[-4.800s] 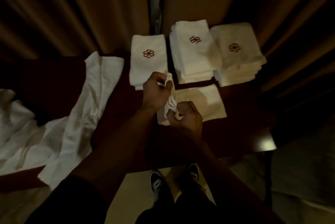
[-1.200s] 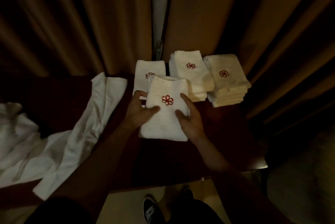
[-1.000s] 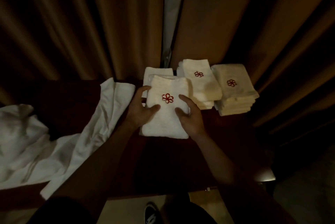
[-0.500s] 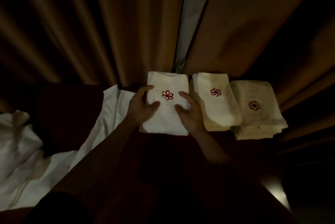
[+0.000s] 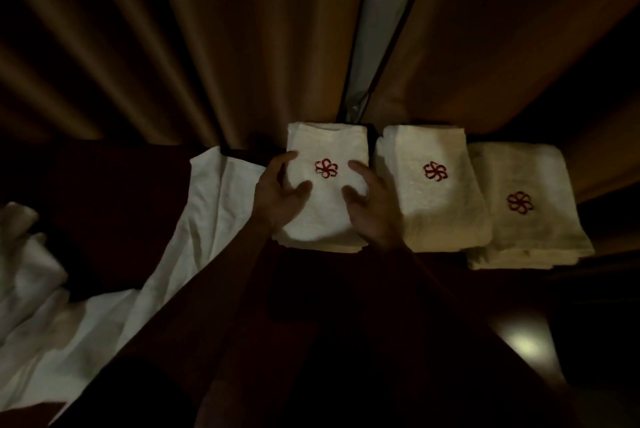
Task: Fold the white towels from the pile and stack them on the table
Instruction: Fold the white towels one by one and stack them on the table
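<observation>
Dark table [image 5: 346, 306]. Unfolded white pile [image 5: 194, 237] at its left end. Folded towel [image 5: 327, 216] tops left stack [image 5: 343, 249]. Left hand [image 5: 282, 194] and right hand [image 5: 372, 206] lie flat on it, fingers loose, gripping nothing. Best done: press evenly, square edges to the layer below, keep red emblem [image 5: 326, 168] up.

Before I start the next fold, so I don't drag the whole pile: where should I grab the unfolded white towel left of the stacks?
Probably its far end: pinch the unfolded towel at the flat, squared edge beside the left stack, coming from above with the left hand, which rests nearest. That end lies spread and free, while its near part runs into the rumpled pile.
</observation>
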Demonstrator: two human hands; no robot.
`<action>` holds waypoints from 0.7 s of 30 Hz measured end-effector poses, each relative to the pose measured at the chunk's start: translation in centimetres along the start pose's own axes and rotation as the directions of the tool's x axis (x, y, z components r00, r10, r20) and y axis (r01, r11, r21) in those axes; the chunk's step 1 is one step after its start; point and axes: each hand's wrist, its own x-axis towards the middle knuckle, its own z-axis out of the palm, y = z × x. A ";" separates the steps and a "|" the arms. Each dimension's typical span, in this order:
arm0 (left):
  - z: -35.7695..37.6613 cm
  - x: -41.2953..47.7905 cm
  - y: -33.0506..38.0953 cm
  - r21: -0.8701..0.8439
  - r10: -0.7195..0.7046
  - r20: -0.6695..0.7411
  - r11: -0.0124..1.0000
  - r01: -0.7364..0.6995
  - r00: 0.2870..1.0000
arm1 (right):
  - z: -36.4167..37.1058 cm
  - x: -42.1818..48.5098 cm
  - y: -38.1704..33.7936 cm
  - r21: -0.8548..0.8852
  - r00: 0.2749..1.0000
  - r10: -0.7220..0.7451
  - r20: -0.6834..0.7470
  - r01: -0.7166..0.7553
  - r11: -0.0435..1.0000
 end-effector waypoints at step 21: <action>1.6 1.3 -3.1 0.610 0.052 0.272 0.763 -0.214 0.961 | 2.2 2.2 2.5 -0.497 0.987 0.096 0.131 -0.018 0.867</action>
